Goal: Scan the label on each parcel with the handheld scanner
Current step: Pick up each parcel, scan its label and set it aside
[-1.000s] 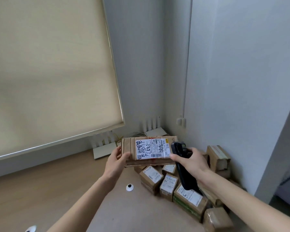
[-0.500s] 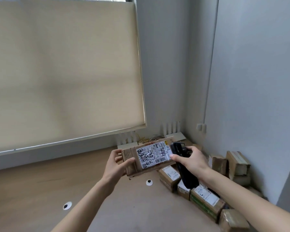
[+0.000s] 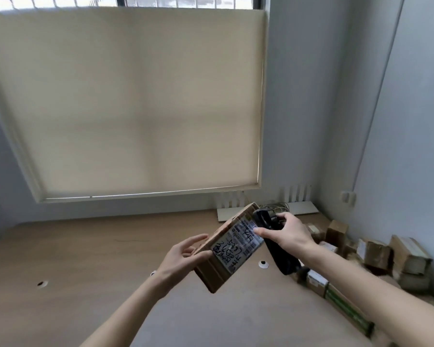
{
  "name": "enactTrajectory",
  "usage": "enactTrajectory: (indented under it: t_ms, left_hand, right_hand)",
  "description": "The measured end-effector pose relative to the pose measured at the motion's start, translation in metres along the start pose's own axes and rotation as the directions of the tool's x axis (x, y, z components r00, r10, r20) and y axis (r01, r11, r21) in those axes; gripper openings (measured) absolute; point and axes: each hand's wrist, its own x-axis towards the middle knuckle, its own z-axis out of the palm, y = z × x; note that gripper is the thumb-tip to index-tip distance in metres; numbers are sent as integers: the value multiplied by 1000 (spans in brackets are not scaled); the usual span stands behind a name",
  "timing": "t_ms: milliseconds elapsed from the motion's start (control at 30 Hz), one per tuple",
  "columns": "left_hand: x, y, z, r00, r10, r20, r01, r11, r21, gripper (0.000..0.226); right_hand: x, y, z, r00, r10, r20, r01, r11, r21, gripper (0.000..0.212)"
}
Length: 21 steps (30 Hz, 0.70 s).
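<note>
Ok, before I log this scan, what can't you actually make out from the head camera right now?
- Label on the held parcel: print blurred and too small to read; the right hand thumb covers one corner.
- Scanner: its window faces away, so no beam or reading shows.
- Left hand: whether it grips or only touches the parcel is unclear.
- Parcels by the wall: labels too small; nearest ones hidden by the right forearm.

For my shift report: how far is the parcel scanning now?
Nothing shows as finished; no separate scanned pile is visible. In hand: the left hand holds one parcel, its label facing up, with the scanner in the right hand at its edge. Left: the parcels on the floor by the wall.
</note>
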Motion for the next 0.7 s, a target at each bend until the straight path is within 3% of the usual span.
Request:
enactTrajectory:
  t_ms: [200,533,700]
  left_hand:
    - [-50,-10,-37,1000,14,9,-13,997,-71,59]
    - [-98,-24,-72,962,3,-274,4,1000,26,53]
    - [-111,-9,-79,935,13,-355,27,994,107,54]
  right_hand:
    - [-33,-31,38,991,-66,112,77,992,-97,85]
    - [-80,-57,77,974,-108,198,202,811,-549,80]
    - [-86,-73,74,970,-89,227,219,726,-652,68]
